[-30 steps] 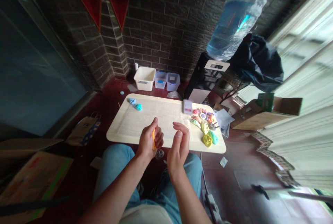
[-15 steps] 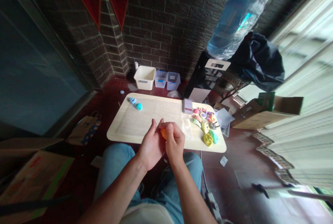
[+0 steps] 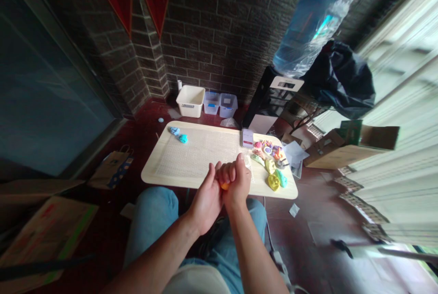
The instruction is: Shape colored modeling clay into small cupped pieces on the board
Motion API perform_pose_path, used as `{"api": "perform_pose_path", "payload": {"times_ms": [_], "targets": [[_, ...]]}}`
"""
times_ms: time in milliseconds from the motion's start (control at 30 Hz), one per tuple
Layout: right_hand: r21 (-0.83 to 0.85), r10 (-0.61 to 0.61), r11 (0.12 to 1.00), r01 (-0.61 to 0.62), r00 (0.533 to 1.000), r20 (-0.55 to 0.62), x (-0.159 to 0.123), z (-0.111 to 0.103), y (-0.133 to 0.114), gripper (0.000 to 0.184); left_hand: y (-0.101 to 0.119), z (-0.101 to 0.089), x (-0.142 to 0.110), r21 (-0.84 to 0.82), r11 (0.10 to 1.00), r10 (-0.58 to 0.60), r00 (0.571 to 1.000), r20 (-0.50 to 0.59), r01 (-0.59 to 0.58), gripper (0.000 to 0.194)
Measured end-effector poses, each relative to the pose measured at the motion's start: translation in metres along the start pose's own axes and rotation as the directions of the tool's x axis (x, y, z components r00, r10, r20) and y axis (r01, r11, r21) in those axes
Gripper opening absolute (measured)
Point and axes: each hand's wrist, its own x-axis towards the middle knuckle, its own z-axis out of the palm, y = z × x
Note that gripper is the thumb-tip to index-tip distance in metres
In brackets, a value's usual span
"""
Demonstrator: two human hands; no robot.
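Note:
A lump of orange modelling clay [image 3: 225, 186] is pressed between my two hands above the table's near edge. My left hand [image 3: 208, 200] cups it from the left, fingers curled around it. From the right, my right hand [image 3: 238, 187] closes over the lump with its thumb pointing up. Most of the clay is hidden by the palms and fingers. Beyond them, two blue clay lumps [image 3: 183, 138] lie at the table's far left. Yellow clay [image 3: 273, 182], mint clay [image 3: 282, 178] and several smaller coloured pieces are grouped on the right.
The pale table [image 3: 150, 173] carries a textured clear mat [image 3: 201, 152] and a phone [image 3: 247, 138]. Behind it stand a cream bin [image 3: 190, 102] and two clear plastic boxes [image 3: 228, 105]. A water dispenser [image 3: 263, 102] is at back right, near an open cardboard box [image 3: 349, 148].
My hands have shifted slightly right and turned, with palms now pressed together around the orange clay. My right thumb has swung upward, and less of the clay shows.

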Motion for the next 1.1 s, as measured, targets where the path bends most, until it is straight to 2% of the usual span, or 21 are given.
{"api": "perform_pose_path", "payload": {"times_ms": [133,233,300,367,400,467,533,567,600,633,667,733,800,833,900,967,1000,1067,1100], "targets": [[0.152,0.042,0.988,-0.033,0.998,-0.052,0.006,0.002,-0.008,0.063,-0.004,0.002,-0.002,0.077,0.997,-0.003,1.000,0.009,0.003,0.039],[0.213,0.162,0.965,-0.156,0.987,-0.012,0.009,-0.002,-0.014,0.062,0.001,-0.001,0.001,0.168,0.986,0.000,1.000,0.021,-0.003,0.045],[0.204,0.262,0.942,-0.266,0.964,0.046,0.008,-0.005,-0.015,0.059,0.003,-0.006,0.005,0.234,0.969,0.093,0.995,-0.041,-0.081,0.047],[0.166,0.283,0.941,-0.294,0.955,0.086,0.006,-0.007,-0.013,0.049,0.002,-0.013,0.009,0.325,0.909,0.301,0.950,-0.083,-0.260,0.047],[0.147,0.253,0.953,-0.264,0.963,0.088,0.004,-0.007,-0.010,0.040,0.000,-0.016,0.011,0.384,0.843,0.427,0.903,-0.053,-0.377,0.049],[0.081,0.169,0.982,-0.172,0.984,0.048,-0.001,-0.006,-0.004,0.025,-0.006,-0.021,0.011,0.529,0.623,0.618,0.777,0.120,-0.577,0.055],[-0.007,0.135,0.991,-0.135,0.991,-0.020,-0.004,-0.004,0.000,0.027,-0.010,-0.023,0.011,0.659,0.347,0.648,0.679,0.346,-0.667,0.057],[-0.029,0.144,0.989,-0.145,0.988,-0.052,-0.006,-0.003,0.001,0.032,-0.011,-0.023,0.010,0.701,0.232,0.630,0.653,0.420,-0.674,0.054],[-0.029,0.165,0.986,-0.167,0.984,-0.073,-0.006,-0.002,0.000,0.037,-0.010,-0.023,0.010,0.732,0.161,0.617,0.647,0.448,-0.662,0.050],[-0.008,0.189,0.982,-0.190,0.979,-0.079,-0.007,-0.002,-0.001,0.043,-0.008,-0.023,0.010,0.758,0.151,0.617,0.660,0.429,-0.634,0.046],[0.024,0.205,0.979,-0.204,0.976,-0.078,-0.007,-0.001,-0.002,0.047,-0.005,-0.022,0.010,0.775,0.195,0.624,0.686,0.375,-0.601,0.042],[0.073,0.213,0.976,-0.207,0.974,-0.079,-0.007,-0.001,-0.006,0.053,0.003,-0.019,0.009,0.761,0.360,0.593,0.762,0.260,-0.540,0.036],[0.087,0.217,0.974,-0.208,0.970,-0.112,-0.007,-0.001,-0.008,0.055,0.011,-0.015,0.006,0.724,0.476,0.501,0.831,0.243,-0.499,0.043],[0.088,0.218,0.974,-0.207,0.966,-0.137,-0.007,-0.001,-0.008,0.056,0.013,-0.013,0.003,0.724,0.481,0.466,0.844,0.267,-0.494,0.047],[0.070,0.189,0.981,-0.180,0.965,-0.182,-0.007,-0.001,-0.007,0.057,0.012,-0.010,-0.001,0.752,0.402,0.459,0.826,0.328,-0.522,0.040],[0.030,0.140,0.990,-0.137,0.970,-0.200,-0.008,0.000,-0.005,0.057,0.006,-0.007,-0.004,0.771,0.264,0.514,0.761,0.395,-0.579,0.027],[0.012,0.120,0.993,-0.120,0.973,-0.198,-0.009,0.002,-0.003,0.057,0.003,-0.007,-0.004,0.768,0.212,0.551,0.723,0.416,-0.604,0.030],[-0.003,0.114,0.993,-0.116,0.978,-0.173,-0.013,0.004,0.000,0.056,-0.001,-0.007,-0.001,0.759,0.167,0.627,0.662,0.411,-0.630,0.032],[-0.003,0.121,0.992,-0.123,0.981,-0.153,-0.016,0.006,0.001,0.057,-0.001,-0.007,0.001,0.759,0.177,0.658,0.649,0.382,-0.627,0.027]]}}
